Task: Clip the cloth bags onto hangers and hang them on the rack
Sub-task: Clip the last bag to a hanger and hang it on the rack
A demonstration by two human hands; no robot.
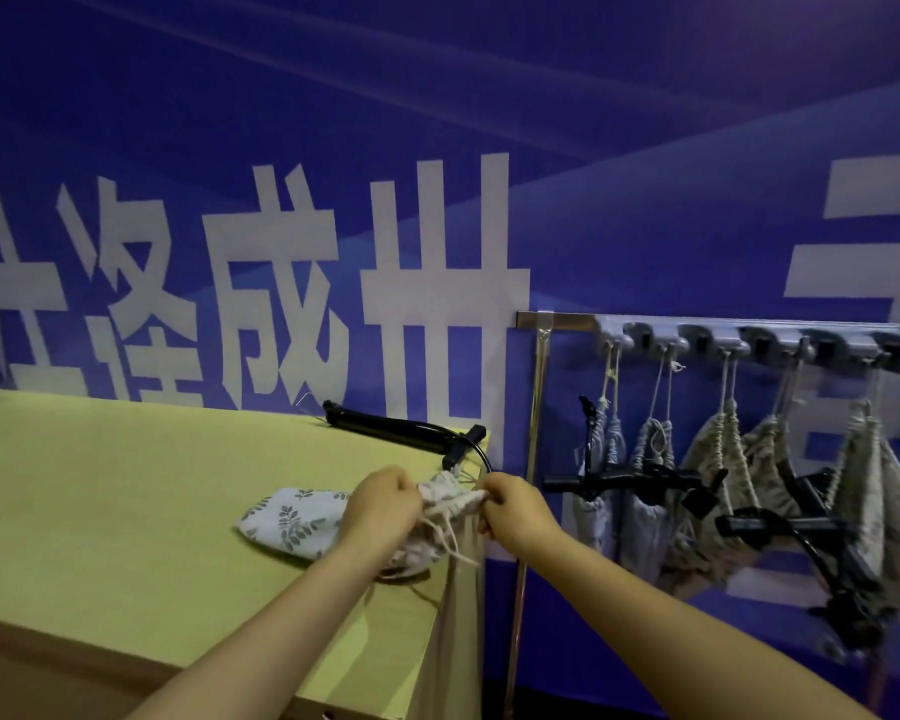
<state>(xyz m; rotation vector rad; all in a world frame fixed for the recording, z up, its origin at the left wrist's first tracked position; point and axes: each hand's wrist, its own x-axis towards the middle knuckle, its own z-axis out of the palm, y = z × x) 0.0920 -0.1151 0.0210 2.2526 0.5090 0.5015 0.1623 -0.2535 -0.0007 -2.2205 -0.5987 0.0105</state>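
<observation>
Head view: left hand [383, 504] and right hand [513, 506] both pinch the gathered mouth of a cloth bag [437, 517] at the table [126, 485] corner. Step: clipping. Next, seat the hanger [411, 431] clip onto the mouth.

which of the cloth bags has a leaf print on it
The leaf-print bag lying on the table by the left hand; the bags on the rack look plain.
</observation>
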